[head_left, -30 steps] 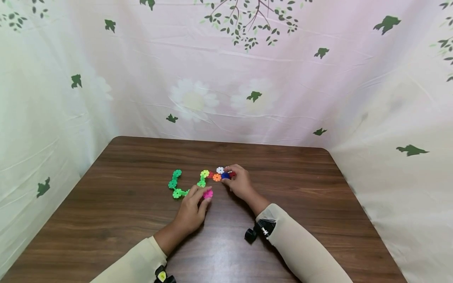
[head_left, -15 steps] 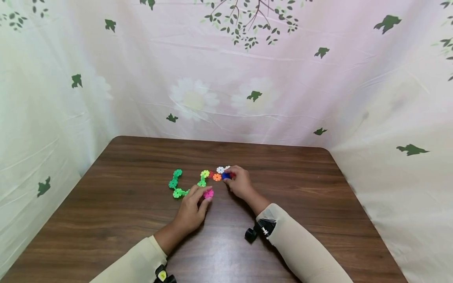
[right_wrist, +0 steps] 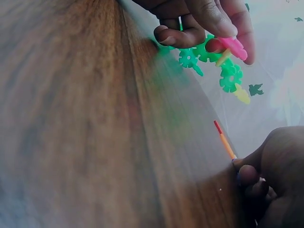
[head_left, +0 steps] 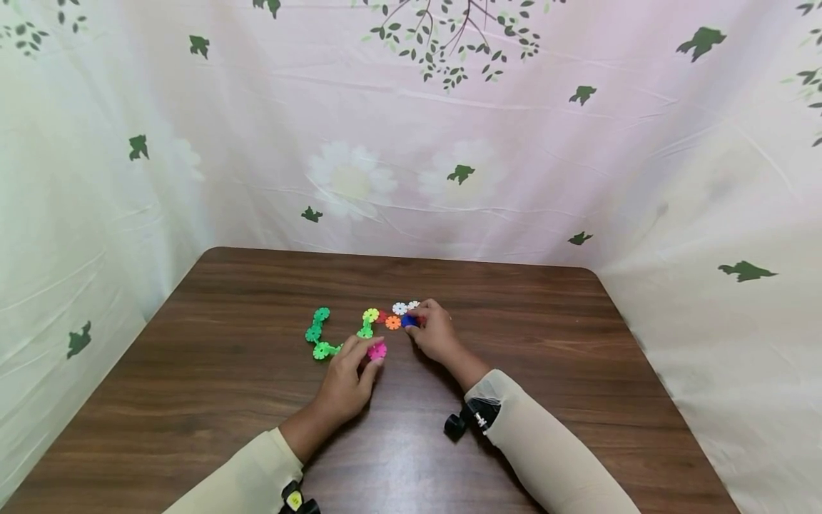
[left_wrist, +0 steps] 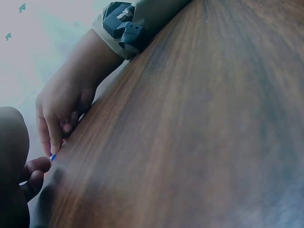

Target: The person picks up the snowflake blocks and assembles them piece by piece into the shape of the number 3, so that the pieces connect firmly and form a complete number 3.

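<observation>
Flower-shaped interlocking plastic discs lie around both hands. My left hand [head_left: 345, 382] pinches a pink disc [head_left: 378, 351] between thumb and fingers; in the right wrist view that pink disc [right_wrist: 233, 46] has a yellow piece against it. Behind this hand a curved chain of green discs [head_left: 313, 333] runs to a yellow-green disc [head_left: 370, 314]; the hand hides part of it. My right hand [head_left: 439, 335] pinches a blue disc [head_left: 407, 321], edge-on in the left wrist view [left_wrist: 53, 157]. Next to the blue one are an orange disc [head_left: 393, 323] and a red disc [head_left: 382, 317].
White discs [head_left: 399, 308] lie just beyond the right fingers. The brown wooden table [head_left: 546, 400] extends widely around the hands. A printed cloth [head_left: 398, 143] hangs behind it and at both sides. Each forearm wears a black camera mount [head_left: 472, 417].
</observation>
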The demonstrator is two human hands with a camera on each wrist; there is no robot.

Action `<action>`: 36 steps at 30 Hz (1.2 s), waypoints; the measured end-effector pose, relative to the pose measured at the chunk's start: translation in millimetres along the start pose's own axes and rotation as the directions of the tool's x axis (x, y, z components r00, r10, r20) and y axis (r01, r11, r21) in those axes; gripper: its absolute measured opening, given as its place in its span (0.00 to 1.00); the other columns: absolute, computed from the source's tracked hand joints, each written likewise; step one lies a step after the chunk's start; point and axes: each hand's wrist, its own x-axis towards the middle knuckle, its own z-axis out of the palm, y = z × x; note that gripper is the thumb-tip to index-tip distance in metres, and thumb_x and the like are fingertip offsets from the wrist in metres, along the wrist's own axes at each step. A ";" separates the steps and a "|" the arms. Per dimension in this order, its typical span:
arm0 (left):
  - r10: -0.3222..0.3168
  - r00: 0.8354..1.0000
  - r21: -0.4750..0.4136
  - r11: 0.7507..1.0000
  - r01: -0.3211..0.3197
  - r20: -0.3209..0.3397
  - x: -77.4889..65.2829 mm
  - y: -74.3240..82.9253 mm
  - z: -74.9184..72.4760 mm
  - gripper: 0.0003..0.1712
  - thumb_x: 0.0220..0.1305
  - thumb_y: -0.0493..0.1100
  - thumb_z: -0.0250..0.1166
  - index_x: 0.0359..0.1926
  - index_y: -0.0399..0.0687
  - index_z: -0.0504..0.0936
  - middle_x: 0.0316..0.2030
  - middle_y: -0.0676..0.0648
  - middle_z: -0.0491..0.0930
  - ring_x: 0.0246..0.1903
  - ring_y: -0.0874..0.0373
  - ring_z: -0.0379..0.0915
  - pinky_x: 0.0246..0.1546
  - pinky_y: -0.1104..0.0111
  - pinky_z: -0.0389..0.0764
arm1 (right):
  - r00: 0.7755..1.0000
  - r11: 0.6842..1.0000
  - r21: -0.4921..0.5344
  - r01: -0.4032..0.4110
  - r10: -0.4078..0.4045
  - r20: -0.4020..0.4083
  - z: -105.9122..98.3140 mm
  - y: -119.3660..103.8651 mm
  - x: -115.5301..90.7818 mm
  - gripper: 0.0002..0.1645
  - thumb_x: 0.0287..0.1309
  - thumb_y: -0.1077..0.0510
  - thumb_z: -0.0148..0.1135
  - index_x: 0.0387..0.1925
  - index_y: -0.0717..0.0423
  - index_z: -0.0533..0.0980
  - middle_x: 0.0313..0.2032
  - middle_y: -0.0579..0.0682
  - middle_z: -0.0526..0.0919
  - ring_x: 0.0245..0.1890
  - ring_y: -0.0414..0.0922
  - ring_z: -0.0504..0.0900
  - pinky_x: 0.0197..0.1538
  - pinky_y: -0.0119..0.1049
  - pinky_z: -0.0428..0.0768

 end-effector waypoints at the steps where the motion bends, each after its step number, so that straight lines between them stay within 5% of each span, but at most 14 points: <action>1: 0.003 1.000 0.001 1.000 -0.003 -0.003 0.3 -0.1 0.1 0.19 0.81 0.45 0.66 0.64 0.39 0.85 0.44 0.47 0.80 0.38 0.65 0.71 0.38 0.72 0.77 | 1.000 1.000 -0.017 0.004 -0.004 0.001 0.0 -0.7 0.1 0.16 0.63 0.65 0.77 0.52 0.64 0.89 0.49 0.58 0.83 0.36 0.43 0.77 0.41 0.33 0.76; 10: 0.001 1.000 0.006 1.000 -0.001 0.006 -0.4 -4.8 -0.7 0.20 0.81 0.45 0.65 0.65 0.41 0.84 0.44 0.48 0.80 0.38 0.66 0.70 0.38 0.74 0.75 | 0.998 0.998 -0.043 -0.045 0.046 0.035 -0.5 -7.1 1.1 0.16 0.66 0.64 0.76 0.54 0.64 0.88 0.49 0.58 0.79 0.38 0.45 0.77 0.43 0.34 0.76; 16: 0.014 1.000 0.007 1.000 -0.014 -0.004 4.1 6.2 -4.9 0.19 0.78 0.39 0.67 0.65 0.38 0.84 0.44 0.45 0.81 0.39 0.61 0.74 0.39 0.68 0.80 | 0.998 0.998 0.008 -0.059 0.059 0.013 -0.3 -7.3 1.0 0.13 0.65 0.65 0.76 0.49 0.62 0.85 0.49 0.58 0.79 0.36 0.44 0.76 0.40 0.31 0.75; 27: 0.011 1.000 0.011 1.000 -0.011 -0.007 -0.4 -8.7 1.2 0.20 0.82 0.46 0.65 0.66 0.43 0.84 0.46 0.49 0.81 0.41 0.65 0.74 0.42 0.73 0.78 | 0.999 0.991 0.137 -0.003 0.009 -0.043 1.0 0.8 -4.1 0.12 0.61 0.70 0.77 0.40 0.60 0.80 0.35 0.56 0.85 0.25 0.37 0.71 0.29 0.26 0.69; 34: -0.072 0.996 0.059 0.996 0.069 0.053 7.4 18.4 -8.1 0.21 0.75 0.36 0.70 0.65 0.35 0.84 0.45 0.43 0.82 0.39 0.59 0.76 0.41 0.63 0.83 | 1.000 0.961 0.277 -0.011 0.016 -0.016 -1.1 3.3 -12.6 0.07 0.64 0.70 0.76 0.42 0.64 0.85 0.33 0.58 0.88 0.18 0.36 0.72 0.22 0.26 0.72; 36: -0.057 0.997 0.053 0.997 0.055 0.042 6.3 15.8 -6.6 0.21 0.77 0.38 0.69 0.66 0.37 0.83 0.44 0.44 0.82 0.39 0.61 0.73 0.40 0.66 0.80 | 1.000 0.948 0.318 -0.013 0.014 0.001 -1.2 2.9 -14.9 0.05 0.66 0.70 0.74 0.42 0.66 0.86 0.33 0.61 0.89 0.16 0.36 0.73 0.21 0.27 0.74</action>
